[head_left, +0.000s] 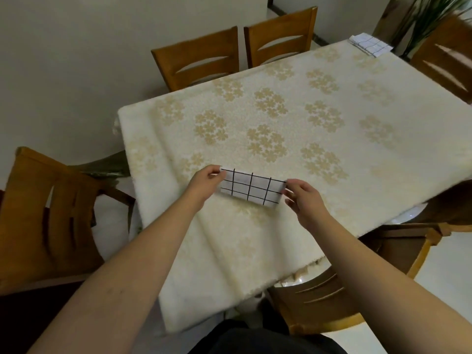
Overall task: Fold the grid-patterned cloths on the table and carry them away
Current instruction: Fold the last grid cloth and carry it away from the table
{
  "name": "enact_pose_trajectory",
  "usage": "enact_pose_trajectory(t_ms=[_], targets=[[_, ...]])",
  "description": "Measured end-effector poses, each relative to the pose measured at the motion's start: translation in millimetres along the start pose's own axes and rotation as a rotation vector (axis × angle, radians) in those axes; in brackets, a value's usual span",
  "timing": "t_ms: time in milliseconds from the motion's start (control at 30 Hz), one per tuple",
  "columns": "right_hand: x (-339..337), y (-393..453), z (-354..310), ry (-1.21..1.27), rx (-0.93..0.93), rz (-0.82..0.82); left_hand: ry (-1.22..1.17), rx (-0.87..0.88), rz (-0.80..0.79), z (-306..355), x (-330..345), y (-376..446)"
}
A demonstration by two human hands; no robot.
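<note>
A white cloth with a black grid (251, 188), folded into a narrow strip, is held just above the table near its front corner. My left hand (205, 183) pinches its left end. My right hand (305, 198) pinches its right end between thumb and fingers. A second grid-patterned cloth (371, 44) lies folded on the far right corner of the table.
The table (293, 118) wears a cream tablecloth with gold flower clusters. Wooden chairs stand around it: two at the far side (199, 60), one at the left (48, 215), one at the near right (329, 300), one at the far right (444, 60). A plant (429, 14) stands behind.
</note>
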State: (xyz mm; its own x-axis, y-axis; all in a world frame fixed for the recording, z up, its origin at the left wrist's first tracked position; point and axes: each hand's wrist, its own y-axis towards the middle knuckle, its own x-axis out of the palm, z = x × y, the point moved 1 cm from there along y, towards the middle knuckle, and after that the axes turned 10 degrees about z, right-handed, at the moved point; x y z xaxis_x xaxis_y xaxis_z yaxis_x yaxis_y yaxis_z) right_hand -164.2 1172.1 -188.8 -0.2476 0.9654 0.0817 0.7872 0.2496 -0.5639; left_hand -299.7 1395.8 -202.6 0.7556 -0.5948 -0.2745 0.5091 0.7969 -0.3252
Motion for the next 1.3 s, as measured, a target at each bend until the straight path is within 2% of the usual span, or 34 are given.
enact_pose_trajectory(t_ms=[133,267,567,767,900,1000,1100,1233,1300], targets=[[0.7,-0.6,-4.0,-0.056,-0.087,-0.005,0.019,0.066,0.053,4.6,-3.5,-8.0],[-11.3,-4.4,21.0,-0.311,-0.194,0.0,0.148,0.058,0.06,-18.9,-2.1,-27.0],[-46.9,-28.0,101.6,-0.494,-0.034,-0.01,0.126,-0.163,0.065,-102.4,1.8,-77.4],[-52.7,-31.3,113.6,-0.536,0.0,-0.028,0.154,-0.27,0.162,-128.7,-5.4,-87.0],[-50.4,-27.4,117.0,-0.598,-0.024,-0.029,0.162,-0.27,0.224,-132.4,-6.0,-88.7],[-49.1,-23.3,119.9,-0.706,-0.098,0.002,0.249,-0.217,0.237,-130.7,-6.6,-89.9],[-44.1,-22.0,117.5,-0.805,-0.235,0.022,0.38,-0.071,0.228,-126.9,-5.0,-88.4],[-30.9,-20.6,117.2,-0.895,-0.434,-0.021,0.562,0.3,0.154,-124.9,6.3,-86.1],[-23.6,-20.1,120.2,-1.005,-0.604,-0.067,0.674,0.482,0.068,-124.9,14.9,-86.5]])
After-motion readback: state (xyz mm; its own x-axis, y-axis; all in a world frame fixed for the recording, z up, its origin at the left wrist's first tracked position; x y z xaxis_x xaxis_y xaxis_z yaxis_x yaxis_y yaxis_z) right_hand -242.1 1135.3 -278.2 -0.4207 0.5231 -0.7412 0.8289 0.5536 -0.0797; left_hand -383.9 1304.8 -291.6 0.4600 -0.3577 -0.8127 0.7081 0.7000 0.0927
